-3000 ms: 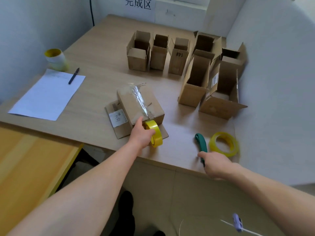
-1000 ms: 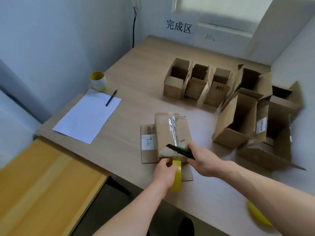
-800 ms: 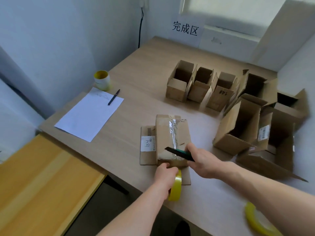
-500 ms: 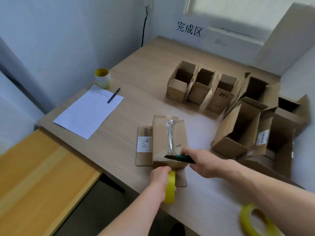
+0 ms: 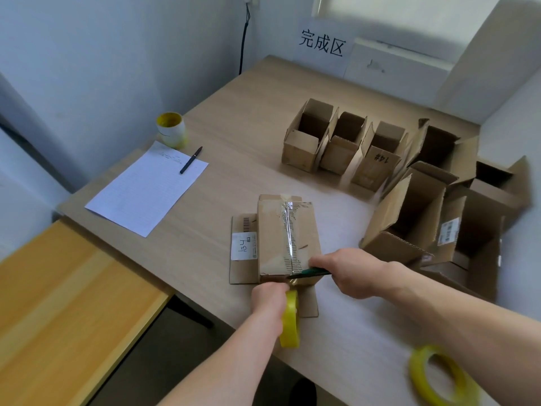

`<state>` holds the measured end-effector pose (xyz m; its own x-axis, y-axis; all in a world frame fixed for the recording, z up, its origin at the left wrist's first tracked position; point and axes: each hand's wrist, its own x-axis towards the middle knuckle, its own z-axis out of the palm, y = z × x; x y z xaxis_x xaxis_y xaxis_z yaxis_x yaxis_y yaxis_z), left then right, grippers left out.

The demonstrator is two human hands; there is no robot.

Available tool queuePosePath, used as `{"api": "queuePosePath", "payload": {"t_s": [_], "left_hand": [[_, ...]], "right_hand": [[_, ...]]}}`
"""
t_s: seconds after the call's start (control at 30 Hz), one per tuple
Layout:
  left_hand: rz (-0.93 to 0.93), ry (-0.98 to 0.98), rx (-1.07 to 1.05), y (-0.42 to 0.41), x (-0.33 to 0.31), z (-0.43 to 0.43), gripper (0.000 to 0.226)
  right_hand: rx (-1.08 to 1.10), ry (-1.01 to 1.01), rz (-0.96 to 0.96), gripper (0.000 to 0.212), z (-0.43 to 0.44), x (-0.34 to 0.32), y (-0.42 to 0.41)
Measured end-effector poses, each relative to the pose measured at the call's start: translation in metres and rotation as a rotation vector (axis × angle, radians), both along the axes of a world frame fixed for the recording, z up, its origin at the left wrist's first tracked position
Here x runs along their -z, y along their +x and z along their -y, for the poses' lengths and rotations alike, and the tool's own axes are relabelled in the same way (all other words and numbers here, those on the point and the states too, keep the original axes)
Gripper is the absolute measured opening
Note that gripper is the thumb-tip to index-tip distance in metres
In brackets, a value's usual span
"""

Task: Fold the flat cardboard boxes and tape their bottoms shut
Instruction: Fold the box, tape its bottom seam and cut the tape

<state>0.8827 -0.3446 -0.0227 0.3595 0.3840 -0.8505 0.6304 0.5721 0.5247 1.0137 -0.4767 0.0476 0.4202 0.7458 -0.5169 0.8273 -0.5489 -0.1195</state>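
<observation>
Scene: a person stands at a pale wooden table (image 5: pixel 234 127), both bare forearms reaching in from its near edge.

Box in work: a small cardboard box (image 5: pixel 275 238) lies bottom-up close to the table's front edge. Its top flaps are splayed flat on the wood to the left and toward the person.

Tape: a strip of clear tape (image 5: pixel 289 230) runs lengthwise down the middle of the closed bottom, from the far end to the near end.

Label: a white sticker (image 5: pixel 243 246) with handwriting sits on the left flap.

Left hand: the left hand (image 5: pixel 269 297) is curled round a yellow tape roll (image 5: pixel 290 319), held on edge just below the box's near end.

Right hand: the right hand (image 5: pixel 351 272) grips a green-handled cutter (image 5: pixel 307 272). Its dark blade points left across the tape line at the box's near edge; whether the blade actually touches the tape is hard to make out from here.

Folded boxes: three small boxes (image 5: pixel 342 148) stand in a row at mid-table, open tops up and side by side. Several larger boxes (image 5: pixel 409 218) crowd the right side by the wall, flaps open.

Spare roll: a second yellow roll (image 5: pixel 442 376) lies flat at the near right corner, well apart from both hands.

Left of the table: a lined sheet of paper (image 5: pixel 146 189) has a black pen (image 5: pixel 191 160) lying across its far corner. A white cylinder with a yellow top (image 5: pixel 171 129) stands just behind it.

Far wall: a paper sign (image 5: pixel 322 42) carries three printed characters.

Lower left: a yellow wooden surface (image 5: pixel 58 303) adjoins the table.
</observation>
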Motion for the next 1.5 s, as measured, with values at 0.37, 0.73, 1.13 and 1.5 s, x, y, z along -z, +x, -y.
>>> {"api": "queuePosePath", "payload": {"t_s": [0.37,0.73,1.13,1.5], "left_hand": [[-0.022,0.057,0.005,0.006,0.006,0.002,0.023],[-0.070,0.121,0.010,0.010,0.005,-0.001,0.033],[-0.092,0.316,0.319,0.005,0.003,-0.021,0.043],[0.000,0.303,0.506,-0.008,-0.004,-0.029,0.009]], "right_hand": [[-0.073,-0.067,0.115,0.054,0.011,-0.007,-0.018],[-0.032,-0.137,0.192,0.045,-0.003,-0.001,-0.034],[-0.075,-0.139,0.154,0.043,-0.007,-0.008,-0.022],[0.169,-0.008,0.108,0.026,0.052,0.011,-0.024]]}}
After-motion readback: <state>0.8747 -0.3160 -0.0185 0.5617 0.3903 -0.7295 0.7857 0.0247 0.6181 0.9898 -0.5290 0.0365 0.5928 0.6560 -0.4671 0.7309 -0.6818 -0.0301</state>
